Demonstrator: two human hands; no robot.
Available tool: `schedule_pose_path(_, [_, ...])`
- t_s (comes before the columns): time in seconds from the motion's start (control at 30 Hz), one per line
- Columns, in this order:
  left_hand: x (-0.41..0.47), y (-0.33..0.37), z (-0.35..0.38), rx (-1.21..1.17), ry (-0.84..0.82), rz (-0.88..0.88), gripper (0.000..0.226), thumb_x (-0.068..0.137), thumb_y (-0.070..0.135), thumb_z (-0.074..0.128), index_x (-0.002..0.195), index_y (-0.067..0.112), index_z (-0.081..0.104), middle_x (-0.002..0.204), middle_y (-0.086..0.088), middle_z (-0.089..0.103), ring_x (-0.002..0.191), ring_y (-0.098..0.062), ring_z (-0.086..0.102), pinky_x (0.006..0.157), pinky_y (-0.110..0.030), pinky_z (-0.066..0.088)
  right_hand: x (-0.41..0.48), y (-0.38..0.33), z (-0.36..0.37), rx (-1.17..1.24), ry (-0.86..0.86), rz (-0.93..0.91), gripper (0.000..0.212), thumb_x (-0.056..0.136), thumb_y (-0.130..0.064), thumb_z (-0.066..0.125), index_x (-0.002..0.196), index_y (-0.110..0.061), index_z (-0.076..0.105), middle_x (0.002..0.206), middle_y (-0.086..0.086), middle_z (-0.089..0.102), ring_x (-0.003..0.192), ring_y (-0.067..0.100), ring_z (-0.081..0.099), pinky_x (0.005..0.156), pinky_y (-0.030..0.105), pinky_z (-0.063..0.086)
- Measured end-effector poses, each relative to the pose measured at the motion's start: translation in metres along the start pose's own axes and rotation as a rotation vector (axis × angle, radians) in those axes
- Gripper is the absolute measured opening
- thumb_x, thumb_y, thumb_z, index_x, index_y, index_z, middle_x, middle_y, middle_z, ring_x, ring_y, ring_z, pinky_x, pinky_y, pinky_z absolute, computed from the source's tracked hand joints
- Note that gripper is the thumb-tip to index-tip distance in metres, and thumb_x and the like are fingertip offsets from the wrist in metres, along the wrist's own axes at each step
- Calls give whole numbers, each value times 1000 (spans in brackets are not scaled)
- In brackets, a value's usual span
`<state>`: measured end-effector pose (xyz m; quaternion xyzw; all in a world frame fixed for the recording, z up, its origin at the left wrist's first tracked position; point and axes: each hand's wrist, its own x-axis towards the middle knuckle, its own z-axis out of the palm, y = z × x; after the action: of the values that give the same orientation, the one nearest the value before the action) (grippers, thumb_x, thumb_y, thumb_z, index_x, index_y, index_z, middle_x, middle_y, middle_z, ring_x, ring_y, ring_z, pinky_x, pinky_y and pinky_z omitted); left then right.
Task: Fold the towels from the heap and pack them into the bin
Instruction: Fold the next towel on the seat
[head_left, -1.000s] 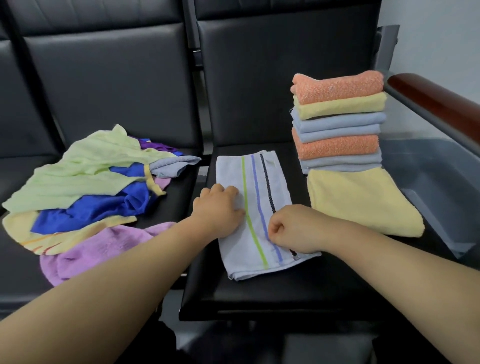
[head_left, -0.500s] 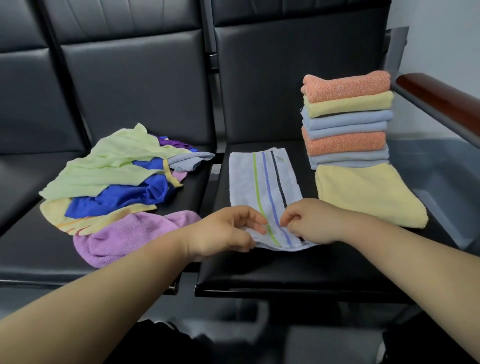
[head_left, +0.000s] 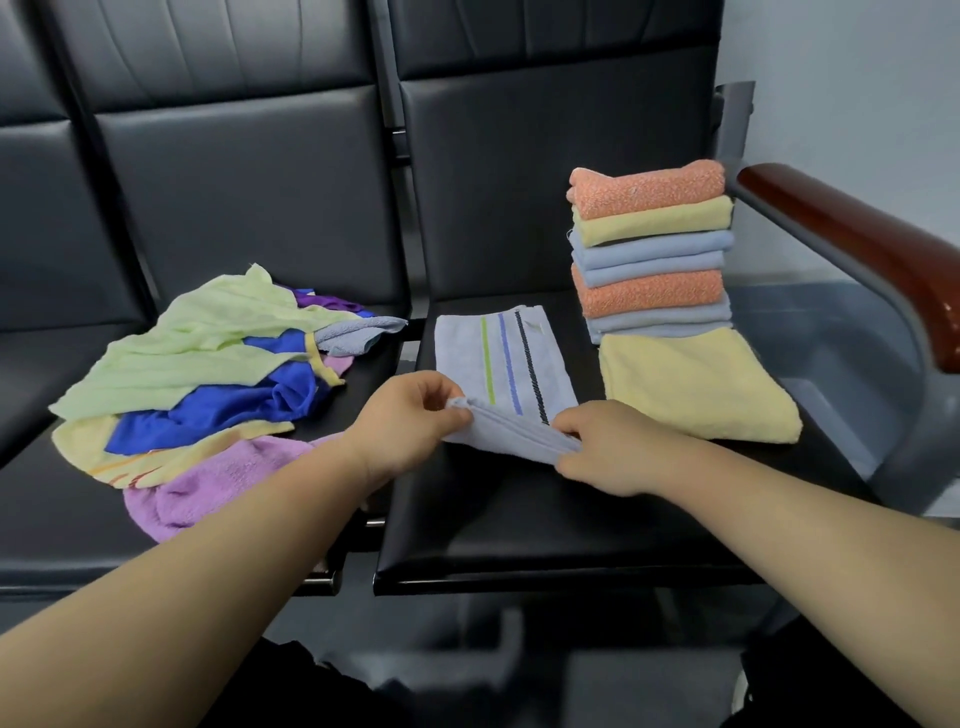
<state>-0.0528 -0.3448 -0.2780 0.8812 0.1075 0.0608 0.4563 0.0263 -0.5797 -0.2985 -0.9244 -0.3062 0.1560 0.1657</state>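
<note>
A pale grey towel (head_left: 506, 358) with green, blue and black stripes lies lengthwise on the right seat. My left hand (head_left: 410, 421) pinches its near left corner and my right hand (head_left: 602, 449) pinches its near right corner; that near edge is raised off the seat. The heap of unfolded towels (head_left: 208, 374), in green, blue, yellow and purple, covers the left seat. A stack of folded towels (head_left: 649, 249) in orange, yellow and blue stands at the back right of the right seat, on a flat yellow towel (head_left: 696, 389). A translucent grey bin (head_left: 841, 364) sits beyond the armrest.
Black padded seat backs (head_left: 291, 156) rise behind both seats. A brown wooden armrest (head_left: 857, 249) on a grey metal frame runs along the right side, above the bin. The front part of the right seat (head_left: 545, 530) is bare.
Both hands slid from the middle of the striped towel to its near edge, took hold of the two corners and lifted that edge. The camera view shifted slightly.
</note>
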Motion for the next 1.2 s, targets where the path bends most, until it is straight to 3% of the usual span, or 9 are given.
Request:
schedule_pose_path(0.17, [7,-5,-20,-133,23,-92,10,96,11,64,87,11,61,76,-3,60,68,-14,51,64,-28,46,6,-2,-14,227,224,45,13,85,-20,65,73,-22,60,78,-2,60,75,20,58,64,35,43])
schedule_pose_path(0.27, [7,-6,-35,-318,-145,-226,15,99,3,58,87,12,56,86,-9,65,77,-19,66,69,-31,59,11,0,-31,379,296,86,11,77,-20,65,75,-10,63,68,-1,57,65,19,52,62,33,41])
schedule_pose_path(0.4, [0,2,-55,-379,-417,-420,18,96,2,56,84,14,57,83,-11,66,70,-23,68,60,-29,57,8,1,-47,799,-127,305,7,80,-13,67,86,-13,64,84,10,59,80,23,54,69,37,48])
schedule_pose_path(0.5, [0,2,-65,-367,-546,-506,22,95,4,55,78,16,63,80,-8,67,70,-23,67,69,-32,55,7,2,-50,895,-372,384,13,86,-11,66,99,-15,63,85,4,63,83,17,57,73,29,47])
schedule_pose_path(0.67, [16,-1,-56,-339,-349,-537,19,98,7,53,81,15,57,72,-3,67,63,-18,65,62,-28,51,20,-1,-44,937,-162,391,10,90,-16,68,99,-14,72,84,1,71,81,13,65,71,26,50])
schedule_pose_path(0.8, [39,-10,-38,-331,-97,-500,13,97,8,59,87,16,62,81,-7,68,77,-23,66,78,-37,58,41,0,-34,754,134,308,14,91,-17,65,93,-6,72,86,6,65,83,20,61,76,33,50])
schedule_pose_path(0.9, [53,-16,-22,-329,25,-469,7,98,10,59,94,13,62,80,-7,63,69,-20,62,59,-28,56,55,0,-26,546,273,281,17,94,-26,63,89,-11,69,89,6,70,85,27,66,81,41,55])
schedule_pose_path(1.07, [81,-37,0,141,136,-308,20,97,21,56,80,11,51,76,-4,54,73,-24,51,61,-33,43,77,-2,-14,396,418,274,23,102,-34,55,95,-17,68,90,2,71,88,23,67,80,41,55])
schedule_pose_path(1.2, [88,-46,11,326,132,-274,23,102,31,51,92,10,52,83,-1,55,80,-23,52,67,-32,35,90,2,-3,230,402,283,22,103,-35,54,97,-15,62,91,0,66,82,22,62,66,36,50])
